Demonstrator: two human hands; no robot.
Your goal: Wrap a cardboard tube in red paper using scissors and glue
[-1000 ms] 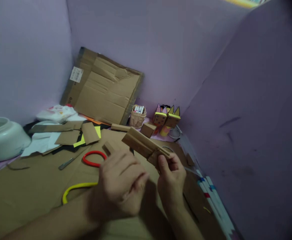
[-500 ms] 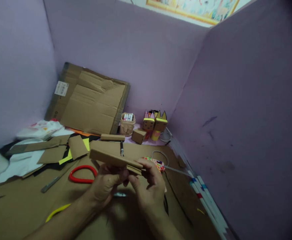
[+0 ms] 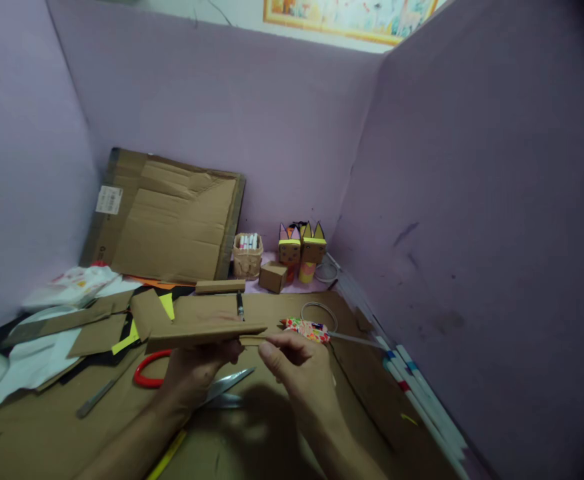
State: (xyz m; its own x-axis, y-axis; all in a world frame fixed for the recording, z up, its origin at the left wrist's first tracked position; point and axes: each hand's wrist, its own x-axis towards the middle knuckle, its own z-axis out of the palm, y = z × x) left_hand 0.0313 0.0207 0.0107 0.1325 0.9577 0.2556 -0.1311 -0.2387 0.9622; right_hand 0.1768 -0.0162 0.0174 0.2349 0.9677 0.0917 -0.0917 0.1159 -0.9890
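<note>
A folded piece of brown cardboard (image 3: 197, 335) is held up over the work surface, seen almost edge-on. My left hand (image 3: 199, 370) grips it from below, fingers closed around its underside. At its right end, my right hand (image 3: 297, 360) pinches a small cardboard flap (image 3: 253, 341) between thumb and fingertips. Beneath my hands lie scissors (image 3: 229, 382) with a red handle loop (image 3: 147, 370), partly covered by my left hand and wrist. A yellow strip-like thing (image 3: 169, 457) shows beside my left forearm.
Cardboard scraps (image 3: 97, 337) and papers lie at the left. A large cardboard sheet (image 3: 172, 227) leans on the back wall. Near it stand a basket of markers (image 3: 247, 260), a small cardboard box (image 3: 273, 277) and cat-eared cardboard figures (image 3: 313, 250). A patterned pouch (image 3: 308, 329) lies to the right.
The cardboard has tilted flatter and shifted left and slightly down. My right hand now pinches the end flap. More of the scissor blades shows, and the head view has shifted.
</note>
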